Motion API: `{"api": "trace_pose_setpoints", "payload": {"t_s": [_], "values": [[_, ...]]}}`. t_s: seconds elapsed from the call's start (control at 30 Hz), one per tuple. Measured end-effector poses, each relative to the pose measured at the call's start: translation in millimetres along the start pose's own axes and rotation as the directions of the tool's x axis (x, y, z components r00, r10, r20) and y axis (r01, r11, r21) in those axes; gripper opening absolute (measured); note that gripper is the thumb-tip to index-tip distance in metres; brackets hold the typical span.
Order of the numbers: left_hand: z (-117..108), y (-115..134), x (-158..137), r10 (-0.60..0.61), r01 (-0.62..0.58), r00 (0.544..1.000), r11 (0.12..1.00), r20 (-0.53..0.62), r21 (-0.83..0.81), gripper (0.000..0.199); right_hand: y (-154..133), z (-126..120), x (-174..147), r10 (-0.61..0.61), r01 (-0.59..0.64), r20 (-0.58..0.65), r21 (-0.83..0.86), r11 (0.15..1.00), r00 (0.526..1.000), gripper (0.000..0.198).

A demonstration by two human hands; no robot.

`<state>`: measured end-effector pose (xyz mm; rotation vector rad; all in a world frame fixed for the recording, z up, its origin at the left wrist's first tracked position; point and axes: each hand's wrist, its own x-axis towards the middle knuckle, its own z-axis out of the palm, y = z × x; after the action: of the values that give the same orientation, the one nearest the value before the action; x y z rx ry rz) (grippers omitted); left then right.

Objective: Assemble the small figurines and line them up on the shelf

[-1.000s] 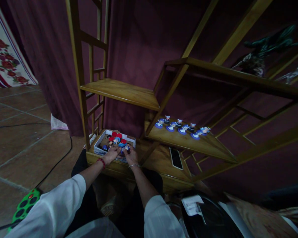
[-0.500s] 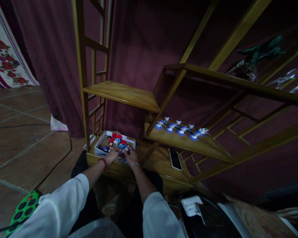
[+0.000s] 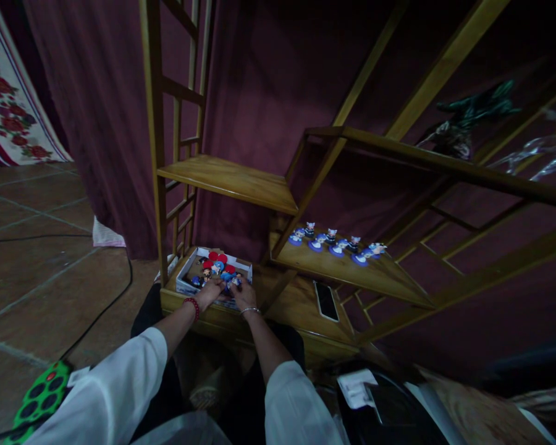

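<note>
Both hands are at the front of a shallow white box (image 3: 183,279) on the low wooden ledge. Inside it lie several small figurines (image 3: 217,267) in red, blue and black. Between my fingers is a small blue-and-white figurine (image 3: 234,281); my right hand (image 3: 243,294) is closed on it at the box's front right. My left hand (image 3: 210,292) meets it from the left, its fingertips pinched close to the figurine's side; what they grip is partly hidden. On the shelf to the right stand several figurines (image 3: 338,246), blue-and-white ones in front and dark ones behind.
A phone (image 3: 327,301) lies on the ledge at the right. The wooden upper shelf (image 3: 231,179) and slanting posts rise around the box. A green power strip (image 3: 41,395) with a black cable is on the floor at left. A black seat (image 3: 389,402) stands at lower right.
My hands stay together over the box's front with the blue-and-white figurine, which shows slightly more clearly now. The view has shifted a little; the shelf figurines look unmoved.
</note>
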<state>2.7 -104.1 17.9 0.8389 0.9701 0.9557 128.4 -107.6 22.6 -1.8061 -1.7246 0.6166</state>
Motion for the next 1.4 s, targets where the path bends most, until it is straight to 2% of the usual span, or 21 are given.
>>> {"api": "trace_pose_setpoints", "payload": {"t_s": [0.27, 0.37, 0.5, 0.8, 1.0, 1.23, 1.4], "values": [[-1.0, -3.2, 3.8, -0.002, 0.002, 0.999, 1.000, -0.041, -0.009, 0.007, 3.7, 3.2, 3.8, 0.000, 0.000, 0.009, 0.024, 1.000, 1.000, 0.026], [-0.6, -3.3, 2.8, -0.001, 0.000, 1.000, 0.999, -0.027, -0.035, 0.009, 4.8, 2.7, 5.7, 0.001, -0.002, 0.013, 0.070, 0.998, 1.000, 0.025], [1.1, -2.6, 2.6, -0.005, 0.002, 0.997, 0.999, -0.076, -0.049, 0.009, 7.2, 4.0, 10.0, -0.018, 0.016, 0.017, 0.154, 0.988, 1.000, 0.025], [6.7, 2.1, -4.9, 0.060, -0.070, 0.995, 0.989, -0.086, -0.128, 0.009, 9.6, 5.1, 13.6, -0.066, 0.064, -0.004, 0.262, 0.963, 0.998, 0.026], [11.2, 1.3, -9.4, 0.081, -0.107, 0.986, 0.978, -0.148, -0.177, 0.012, 5.7, -3.8, 11.3, -0.088, 0.087, -0.007, 0.267, 0.960, 0.996, 0.027], [12.1, -2.4, -9.9, 0.071, -0.095, 0.989, 0.977, -0.130, -0.193, 0.001, 7.1, -10.2, 11.2, -0.139, 0.131, 0.013, 0.254, 0.958, 0.990, 0.027], [10.0, -3.7, -8.0, 0.042, -0.072, 0.988, 0.976, -0.146, -0.204, 0.008, 8.1, -9.1, 13.5, -0.165, 0.151, 0.032, 0.265, 0.952, 0.986, 0.027]]}}
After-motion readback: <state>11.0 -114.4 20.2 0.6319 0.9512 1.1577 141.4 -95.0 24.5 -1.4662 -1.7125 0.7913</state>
